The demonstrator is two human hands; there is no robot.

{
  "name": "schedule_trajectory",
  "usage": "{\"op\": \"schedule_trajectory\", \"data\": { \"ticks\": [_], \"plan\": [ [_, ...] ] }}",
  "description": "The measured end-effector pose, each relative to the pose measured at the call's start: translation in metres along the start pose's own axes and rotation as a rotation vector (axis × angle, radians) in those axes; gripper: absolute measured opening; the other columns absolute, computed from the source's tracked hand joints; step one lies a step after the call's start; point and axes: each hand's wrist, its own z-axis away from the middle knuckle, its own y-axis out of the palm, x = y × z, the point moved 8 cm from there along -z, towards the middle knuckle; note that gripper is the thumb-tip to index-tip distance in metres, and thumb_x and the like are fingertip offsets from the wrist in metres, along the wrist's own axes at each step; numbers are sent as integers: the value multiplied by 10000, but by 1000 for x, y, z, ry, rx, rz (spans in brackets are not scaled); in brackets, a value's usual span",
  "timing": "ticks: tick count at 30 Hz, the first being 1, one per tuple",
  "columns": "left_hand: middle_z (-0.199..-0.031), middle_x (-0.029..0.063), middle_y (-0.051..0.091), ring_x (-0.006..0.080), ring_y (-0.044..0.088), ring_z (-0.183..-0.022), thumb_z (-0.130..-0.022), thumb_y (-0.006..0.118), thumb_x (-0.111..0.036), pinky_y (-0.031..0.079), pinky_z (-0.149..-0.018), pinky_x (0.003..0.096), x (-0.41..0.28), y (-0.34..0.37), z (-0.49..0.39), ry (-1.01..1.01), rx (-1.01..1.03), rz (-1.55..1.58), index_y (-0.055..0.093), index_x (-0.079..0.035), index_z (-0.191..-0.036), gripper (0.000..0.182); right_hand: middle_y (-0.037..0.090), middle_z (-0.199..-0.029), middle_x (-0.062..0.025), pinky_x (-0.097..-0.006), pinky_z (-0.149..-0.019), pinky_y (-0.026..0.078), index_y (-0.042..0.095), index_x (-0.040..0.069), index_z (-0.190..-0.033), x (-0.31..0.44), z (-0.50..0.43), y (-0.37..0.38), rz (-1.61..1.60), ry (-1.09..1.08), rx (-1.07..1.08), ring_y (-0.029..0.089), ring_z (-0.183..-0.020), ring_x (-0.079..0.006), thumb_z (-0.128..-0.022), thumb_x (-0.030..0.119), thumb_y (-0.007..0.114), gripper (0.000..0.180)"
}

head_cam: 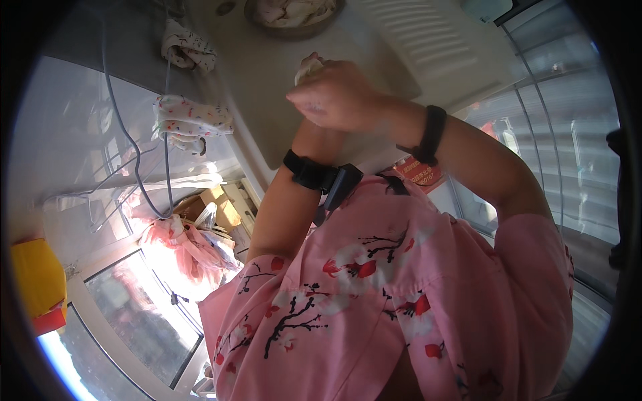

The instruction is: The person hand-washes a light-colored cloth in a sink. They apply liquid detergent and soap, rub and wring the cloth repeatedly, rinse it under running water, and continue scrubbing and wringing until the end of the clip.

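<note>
Both hands are together over a pale sink basin (261,125). My right hand (341,95) is closed around a whitish, soft piece (308,70), which shows between the fingers. My left hand (312,57) lies mostly hidden behind the right one; only a fingertip and the wrist below show, so its grip cannot be made out. Beyond the hands, at the top of the view, a round metal bowl (296,34) holds pale, folded pieces (296,11) that look like raw meat or dough.
A ribbed drainboard (431,35) adjoins the basin on the right. Patterned cloths (193,118) hang at the left beside a bent grey wire or hose (120,123). Pink plastic bags (180,245) and cardboard (223,205) are lower left; a wire rack (541,110) stands at right.
</note>
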Motion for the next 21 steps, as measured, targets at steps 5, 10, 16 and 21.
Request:
{"op": "schedule_trajectory", "data": {
  "ticks": [5,10,16,21],
  "plan": [
    [-1052,11,596,150,602,-969,-990,445,-425,515,-802,307,11,1,10,-309,-61,189,533,-112,-1120,350,562,-596,-81,-396,-582,492,550,124,-668,-48,2,-32,-90,327,-269,612,-646,-311,-797,218,583,163],
    [-1010,11,599,144,589,-958,-994,425,-388,505,-795,300,-1,13,11,-373,-161,211,539,-126,-1067,295,617,-644,-82,-395,-532,472,599,134,-743,-19,6,-7,-116,-50,-66,621,-638,-304,-881,290,552,213],
    [-929,18,597,147,570,-941,-995,374,-351,481,-834,331,-6,27,20,-363,-134,348,551,-108,-1019,301,579,-593,-85,-411,-550,478,575,139,-666,-36,0,-5,20,180,47,620,-621,-298,-894,406,565,352],
    [-1027,33,599,154,583,-969,-999,363,-418,489,-824,337,-33,42,23,-97,324,-67,539,-109,-1061,360,590,-604,-74,-409,-514,455,573,137,-639,-10,-1,-11,-20,-111,-54,602,-591,-304,-896,432,567,390]
  ]
}}
